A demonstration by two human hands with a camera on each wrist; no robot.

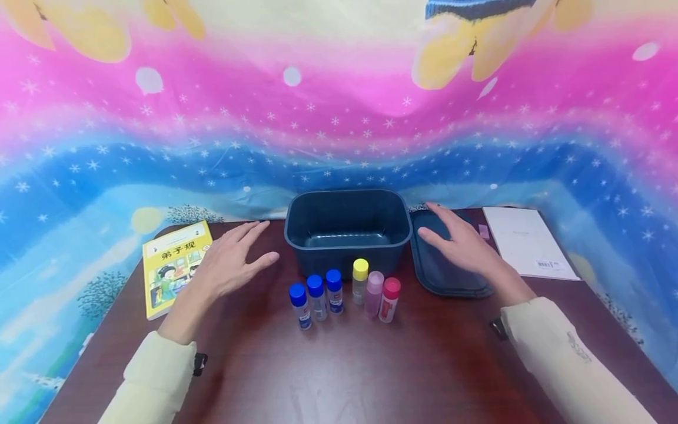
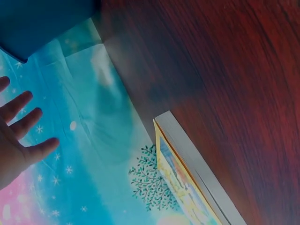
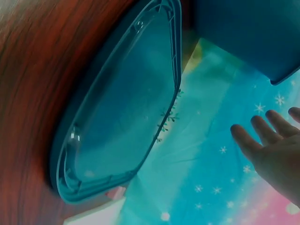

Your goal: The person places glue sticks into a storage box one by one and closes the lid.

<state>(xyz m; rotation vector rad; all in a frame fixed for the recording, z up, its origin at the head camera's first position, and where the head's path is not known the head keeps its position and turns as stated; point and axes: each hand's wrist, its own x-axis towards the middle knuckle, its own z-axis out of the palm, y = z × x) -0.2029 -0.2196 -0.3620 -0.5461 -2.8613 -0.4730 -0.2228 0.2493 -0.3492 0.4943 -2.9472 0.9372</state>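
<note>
A dark blue plastic bin [image 1: 348, 228] stands empty at the back middle of the brown table [image 1: 328, 365]. In front of it stand several small bottles: three with blue caps [image 1: 316, 297], one yellow-capped [image 1: 360, 281], one pink [image 1: 374, 293], one red-capped [image 1: 389, 299]. My left hand [image 1: 233, 259] hovers open left of the bin, fingers spread [image 2: 21, 136], holding nothing. My right hand [image 1: 459, 238] hovers open over the bin's blue lid [image 1: 450, 277], which lies flat to the right of the bin [image 3: 119, 117]. Its fingers [image 3: 269, 140] are straight.
A yellow picture book [image 1: 172, 266] lies at the left edge of the table [image 2: 187, 183]. A white booklet [image 1: 527, 241] lies at the back right. A colourful starry cloth [image 1: 339, 118] hangs behind the table.
</note>
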